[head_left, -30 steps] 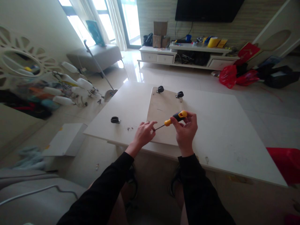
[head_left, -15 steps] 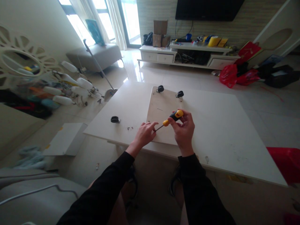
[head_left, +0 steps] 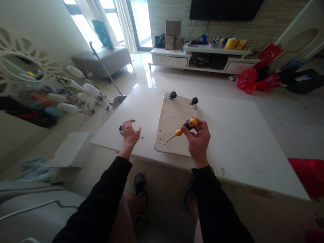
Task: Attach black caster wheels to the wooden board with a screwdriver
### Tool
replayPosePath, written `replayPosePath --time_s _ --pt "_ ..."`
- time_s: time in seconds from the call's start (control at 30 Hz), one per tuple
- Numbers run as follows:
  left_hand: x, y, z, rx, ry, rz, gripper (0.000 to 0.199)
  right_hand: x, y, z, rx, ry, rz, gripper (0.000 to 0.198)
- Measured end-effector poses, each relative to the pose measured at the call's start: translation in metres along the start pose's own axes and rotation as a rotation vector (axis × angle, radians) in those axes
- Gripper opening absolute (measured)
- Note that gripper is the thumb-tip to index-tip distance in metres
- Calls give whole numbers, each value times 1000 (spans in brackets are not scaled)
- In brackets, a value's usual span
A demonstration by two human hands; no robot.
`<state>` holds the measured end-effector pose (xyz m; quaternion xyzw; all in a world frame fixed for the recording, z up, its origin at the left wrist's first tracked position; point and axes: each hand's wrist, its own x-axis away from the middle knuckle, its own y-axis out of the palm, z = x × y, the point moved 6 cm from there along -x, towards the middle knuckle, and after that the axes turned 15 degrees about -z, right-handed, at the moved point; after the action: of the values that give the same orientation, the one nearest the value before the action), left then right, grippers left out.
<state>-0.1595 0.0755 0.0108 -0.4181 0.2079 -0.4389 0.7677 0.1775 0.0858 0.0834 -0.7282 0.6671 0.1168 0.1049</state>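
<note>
Yellow-and-black screwdriver sits in my right hand, grip closed on its handle, tip angled down over the plywood board on the bench. My left hand spreads open over a loose black caster.

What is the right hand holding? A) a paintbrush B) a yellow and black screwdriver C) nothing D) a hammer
B: the right hand grips a screwdriver with a yellow and black handle, its thin metal tip pointing down at the wooden board, while the left hand reaches out beside the loose black caster.
</note>
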Motion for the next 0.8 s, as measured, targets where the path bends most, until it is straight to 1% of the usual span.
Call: replayPosePath --time_s 0.1,0.2,0.27,0.33,0.43,0.57,0.63,0.73,0.8 --pt "-10 -5 -34 25 -159 32 56 -1 -1 0 -32 4 19 51" --pt "-18 -4 -65 55 -246 33 68 -2 -4 -1 -49 -2 47 51" --pt "-23 0 -81 68 -284 1 69 -3 -6 -2 -41 -6 65 51" --pt "-26 5 -92 75 -294 -42 65 -3 -8 -4 -29 -23 73 51" --pt "-29 9 -99 69 -289 -51 59 -5 -12 -6 -11 -58 82 48" --pt "-31 13 -100 91 -257 -34 55 -7 -21 -7 33 -82 129 50" --pt "-32 14 -102 111 -257 -27 58 -7 -25 -6 81 -89 145 53" --pt "-33 15 -106 112 -273 -14 70 -8 -31 -6 142 -93 154 55" --pt "-35 17 -109 104 -276 -18 69 -8 -34 -5 160 -97 162 55"
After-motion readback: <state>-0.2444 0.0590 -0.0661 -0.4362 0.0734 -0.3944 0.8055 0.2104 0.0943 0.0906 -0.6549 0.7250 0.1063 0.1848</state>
